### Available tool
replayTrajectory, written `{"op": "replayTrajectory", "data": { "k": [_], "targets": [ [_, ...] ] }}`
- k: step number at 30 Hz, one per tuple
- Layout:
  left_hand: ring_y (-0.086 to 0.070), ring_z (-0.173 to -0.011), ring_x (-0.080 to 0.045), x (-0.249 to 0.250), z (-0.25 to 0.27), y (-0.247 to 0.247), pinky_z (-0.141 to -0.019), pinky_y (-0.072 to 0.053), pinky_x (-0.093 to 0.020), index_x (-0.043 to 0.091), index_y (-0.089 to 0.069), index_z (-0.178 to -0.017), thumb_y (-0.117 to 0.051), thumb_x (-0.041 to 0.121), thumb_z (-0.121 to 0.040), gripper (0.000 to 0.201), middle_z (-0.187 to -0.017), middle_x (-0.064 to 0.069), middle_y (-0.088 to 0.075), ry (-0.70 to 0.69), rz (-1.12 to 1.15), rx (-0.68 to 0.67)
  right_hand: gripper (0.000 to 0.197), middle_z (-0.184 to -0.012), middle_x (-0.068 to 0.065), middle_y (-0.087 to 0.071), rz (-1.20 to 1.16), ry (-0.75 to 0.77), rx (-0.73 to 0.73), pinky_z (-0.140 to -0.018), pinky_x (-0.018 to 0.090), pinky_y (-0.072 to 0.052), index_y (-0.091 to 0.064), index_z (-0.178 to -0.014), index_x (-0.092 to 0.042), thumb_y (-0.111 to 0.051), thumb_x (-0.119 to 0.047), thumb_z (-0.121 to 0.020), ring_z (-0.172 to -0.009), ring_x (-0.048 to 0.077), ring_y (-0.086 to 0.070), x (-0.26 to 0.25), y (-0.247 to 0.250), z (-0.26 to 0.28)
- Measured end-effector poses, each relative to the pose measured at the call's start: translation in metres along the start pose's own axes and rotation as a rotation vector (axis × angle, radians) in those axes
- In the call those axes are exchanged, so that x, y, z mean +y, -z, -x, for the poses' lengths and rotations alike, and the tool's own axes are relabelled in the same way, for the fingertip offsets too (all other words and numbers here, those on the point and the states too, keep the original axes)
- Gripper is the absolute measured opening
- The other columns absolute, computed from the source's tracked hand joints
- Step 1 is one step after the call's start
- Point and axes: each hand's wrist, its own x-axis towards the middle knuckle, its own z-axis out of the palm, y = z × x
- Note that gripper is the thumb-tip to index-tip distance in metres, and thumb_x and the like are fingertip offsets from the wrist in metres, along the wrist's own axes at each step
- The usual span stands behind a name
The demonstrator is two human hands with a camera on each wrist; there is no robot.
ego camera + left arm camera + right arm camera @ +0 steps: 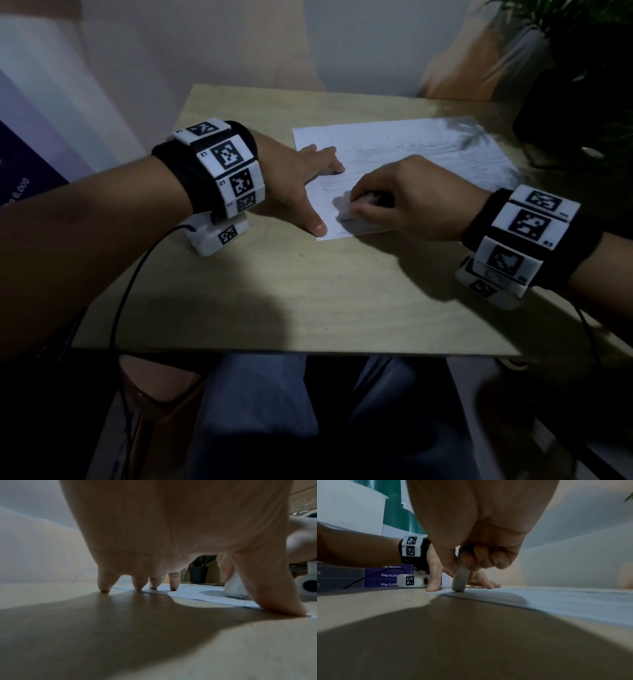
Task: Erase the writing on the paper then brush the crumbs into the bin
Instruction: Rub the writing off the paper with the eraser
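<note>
A white sheet of paper (404, 164) with faint pencil marks lies on the wooden table (274, 291). My left hand (301, 178) is spread flat, its fingertips (173, 588) and thumb pressing the paper's left edge (188, 595). My right hand (404, 198) pinches a white eraser (346, 214) and holds its end down on the paper near the front left corner. In the right wrist view the eraser (460, 580) stands upright on the paper (565, 599), gripped between thumb and curled fingers. No bin is in view.
A dark potted plant (575, 85) stands at the table's back right corner, seen also as a pot (198, 574) beyond the paper. A purple printed board (388, 576) is to the left. Cables hang from both wrist units. My knees are under the front edge.
</note>
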Motion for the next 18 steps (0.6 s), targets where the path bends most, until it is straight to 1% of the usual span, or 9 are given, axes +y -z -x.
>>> {"op": "replayTrajectory", "data": {
  "k": [4,6,7,9,11,12,14,16,18],
  "targets": [
    [0.013,-0.154,-0.003,-0.001,-0.001,-0.001,-0.126,-0.003,-0.04,0.045,-0.004,-0.158,-0.079,0.074,-0.066,0.123,-0.168,0.019,0.015,0.006,-0.013,-0.012,0.051,-0.088,-0.007,-0.073,-0.157,0.051,-0.112,-0.074,0.035,-0.052,-0.075,-0.101,-0.026,-0.052,-0.068,-0.083,-0.077,0.011,-0.065,-0.006,-0.001,0.007],
    [0.014,-0.153,-0.003,-0.001,0.0,-0.001,-0.126,-0.002,-0.04,0.044,-0.004,-0.159,-0.079,0.071,-0.069,0.12,-0.168,0.018,0.015,0.006,-0.009,-0.012,0.049,-0.088,-0.006,-0.074,-0.135,-0.014,-0.08,-0.076,0.038,-0.052,-0.075,-0.1,-0.026,-0.055,-0.067,-0.083,-0.079,0.013,-0.066,-0.002,0.0,0.002],
    [0.014,-0.153,-0.003,0.0,0.0,-0.001,-0.125,-0.001,-0.039,0.043,-0.005,-0.159,-0.079,0.069,-0.07,0.119,-0.169,0.018,0.015,0.004,-0.011,-0.009,0.051,-0.089,-0.005,-0.075,-0.088,-0.037,-0.042,-0.076,0.04,-0.052,-0.075,-0.101,-0.025,-0.052,-0.067,-0.083,-0.08,0.014,-0.066,0.001,0.001,0.0],
    [0.015,-0.153,-0.003,0.001,0.0,0.0,-0.125,0.001,-0.039,0.04,-0.006,-0.16,-0.079,0.068,-0.071,0.119,-0.169,0.018,0.015,-0.002,-0.021,-0.001,0.057,-0.091,-0.004,-0.075,0.002,-0.029,0.025,-0.076,0.041,-0.053,-0.075,-0.102,-0.024,-0.043,-0.067,-0.082,-0.08,0.016,-0.066,0.004,0.0,-0.002],
    [0.016,-0.153,-0.003,0.0,-0.001,0.0,-0.126,0.003,-0.04,0.041,-0.005,-0.16,-0.079,0.07,-0.07,0.12,-0.169,0.018,0.015,-0.009,-0.026,-0.009,0.052,-0.092,-0.005,-0.074,0.016,0.003,0.007,-0.077,0.039,-0.053,-0.074,-0.103,-0.023,-0.047,-0.064,-0.085,-0.08,0.015,-0.065,0.001,-0.002,-0.001],
    [0.018,-0.153,-0.004,-0.001,-0.002,-0.001,-0.126,0.004,-0.041,0.042,-0.004,-0.16,-0.078,0.072,-0.069,0.121,-0.168,0.018,0.016,-0.013,-0.028,-0.013,0.046,-0.091,-0.007,-0.074,-0.019,0.002,-0.023,-0.077,0.036,-0.052,-0.074,-0.103,-0.023,-0.053,-0.061,-0.087,-0.079,0.012,-0.064,0.0,-0.003,0.0],
    [0.021,-0.153,-0.008,-0.003,-0.002,-0.002,-0.126,0.005,-0.047,0.049,-0.004,-0.159,-0.077,0.076,-0.067,0.12,-0.168,0.017,0.02,-0.022,-0.039,-0.007,0.034,-0.084,-0.011,-0.071,-0.104,-0.019,-0.042,-0.074,0.024,-0.049,-0.074,-0.102,-0.022,-0.063,-0.051,-0.089,-0.076,0.005,-0.062,-0.001,-0.002,0.001],
    [0.023,-0.153,-0.014,-0.003,-0.002,-0.002,-0.126,0.005,-0.054,0.056,-0.005,-0.156,-0.075,0.077,-0.067,0.115,-0.167,0.012,0.024,-0.042,-0.063,0.009,0.028,-0.077,-0.018,-0.063,-0.117,-0.028,0.028,-0.068,0.012,-0.041,-0.073,-0.106,-0.02,-0.066,-0.043,-0.091,-0.072,-0.004,-0.058,0.003,-0.001,-0.001],
    [0.023,-0.154,-0.018,0.0,-0.002,-0.001,-0.125,0.006,-0.057,0.056,-0.004,-0.157,-0.073,0.076,-0.069,0.113,-0.167,0.007,0.027,-0.048,-0.109,0.014,0.03,-0.074,-0.019,-0.056,-0.123,-0.062,0.103,-0.065,0.01,-0.037,-0.069,-0.111,-0.02,-0.068,-0.042,-0.09,-0.07,-0.006,-0.054,0.008,0.0,-0.004]
  ]
}}
